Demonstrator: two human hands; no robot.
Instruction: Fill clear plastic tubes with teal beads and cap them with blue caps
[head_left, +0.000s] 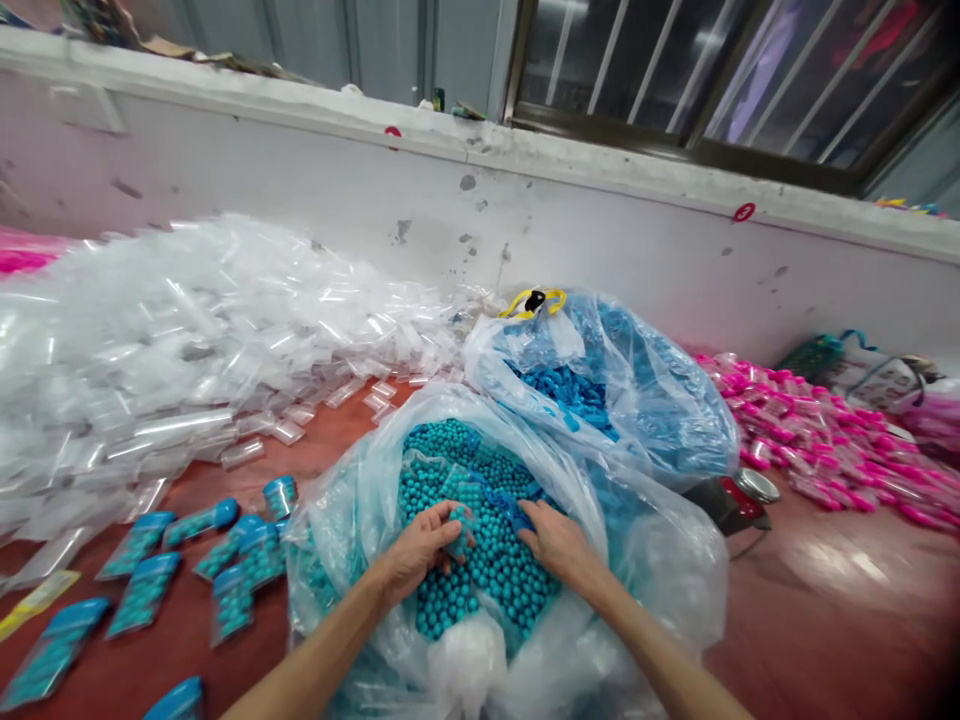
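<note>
Both my hands are inside a large clear plastic bag (660, 570) full of small teal beads (450, 460). My left hand (420, 550) has its fingers curled around a small clear pouch (459, 530) partly filled with beads. My right hand (555, 540) lies palm down on the beads, fingers dug in among them beside a blue piece (517, 515); what it holds, if anything, is hidden.
Behind stands a second bag of blue parts (615, 390) with a yellow-handled tool (534, 300) on top. A heap of empty clear pouches (172, 340) fills the left. Several filled teal pouches (232, 575) lie on the red table. Pink packets (817, 440) lie at right, a red can (739, 498) nearer.
</note>
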